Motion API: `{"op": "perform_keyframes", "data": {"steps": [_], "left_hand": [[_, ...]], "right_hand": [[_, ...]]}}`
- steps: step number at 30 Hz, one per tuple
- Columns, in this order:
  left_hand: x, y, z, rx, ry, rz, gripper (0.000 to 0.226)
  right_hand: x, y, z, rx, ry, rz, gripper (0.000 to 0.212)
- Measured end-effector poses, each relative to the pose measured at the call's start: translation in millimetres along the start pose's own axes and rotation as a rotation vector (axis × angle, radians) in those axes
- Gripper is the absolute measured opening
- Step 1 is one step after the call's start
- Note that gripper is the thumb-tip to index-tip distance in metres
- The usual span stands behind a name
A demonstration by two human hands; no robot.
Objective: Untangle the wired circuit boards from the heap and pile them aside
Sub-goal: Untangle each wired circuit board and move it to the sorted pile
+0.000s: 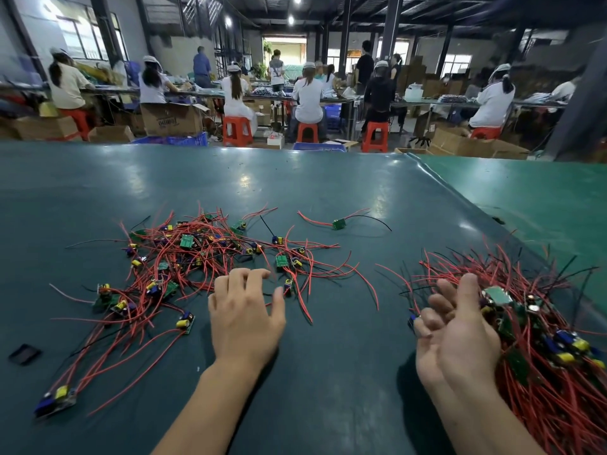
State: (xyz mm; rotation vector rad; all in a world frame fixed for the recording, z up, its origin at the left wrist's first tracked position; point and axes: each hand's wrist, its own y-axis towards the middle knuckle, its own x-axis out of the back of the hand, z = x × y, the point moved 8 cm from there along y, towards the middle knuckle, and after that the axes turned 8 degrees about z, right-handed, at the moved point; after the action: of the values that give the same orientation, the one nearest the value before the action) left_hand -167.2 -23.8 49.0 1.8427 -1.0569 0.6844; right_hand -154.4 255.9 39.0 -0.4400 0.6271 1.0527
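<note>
On the left of the counter (295, 178) the heap (197, 267) of wired circuit boards remains tangled, wires splayed every way with no single axis. The left hand (244, 310) reaches toward it, fingers loose, holding nothing. The right hand (456, 326) is relaxed, empty, beside the sorted pile (542, 323), whose wires mostly run front-to-back. By my judgement, roughly half is done.

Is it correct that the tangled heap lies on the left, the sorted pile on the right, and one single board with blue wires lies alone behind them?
Not quite. The single board lying alone has red and black wires, not blue, as the head view shows. The rest holds: the tangled heap is on the left and the sorted pile on the right.
</note>
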Motion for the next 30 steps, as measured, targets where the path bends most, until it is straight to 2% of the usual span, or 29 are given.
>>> {"op": "perform_keyframes", "data": {"steps": [2, 5, 9, 20, 22, 26, 28, 30], "left_hand": [[-15, 2, 11, 0.085, 0.103, 0.158, 0.041], [-26, 2, 19, 0.111, 0.167, 0.269, 0.035], [-21, 4, 17, 0.101, 0.171, 0.24, 0.026], [-24, 7, 7, -0.014, 0.185, 0.242, 0.021], [-15, 6, -1, -0.057, 0.079, 0.138, 0.012], [21, -7, -21, -0.247, -0.382, -0.18, 0.008], [30, -16, -34, -0.421, -0.509, -0.203, 0.01], [32, -25, -49, -0.589, -0.573, -0.135, 0.012]], "right_hand": [[-5, -1, -12, -0.077, -0.029, 0.047, 0.039], [-12, -2, -18, -0.078, -0.099, 0.111, 0.038], [-13, -1, -19, -0.06, -0.184, 0.143, 0.032], [-26, -10, -35, -0.123, -0.387, 0.303, 0.037], [-29, -13, -36, -0.095, -0.442, 0.341, 0.039], [-35, -19, -42, -0.121, -0.54, 0.414, 0.039], [-39, -22, -52, -0.226, -0.538, 0.476, 0.043], [-43, -27, -62, -0.362, -0.484, 0.544, 0.053]]}}
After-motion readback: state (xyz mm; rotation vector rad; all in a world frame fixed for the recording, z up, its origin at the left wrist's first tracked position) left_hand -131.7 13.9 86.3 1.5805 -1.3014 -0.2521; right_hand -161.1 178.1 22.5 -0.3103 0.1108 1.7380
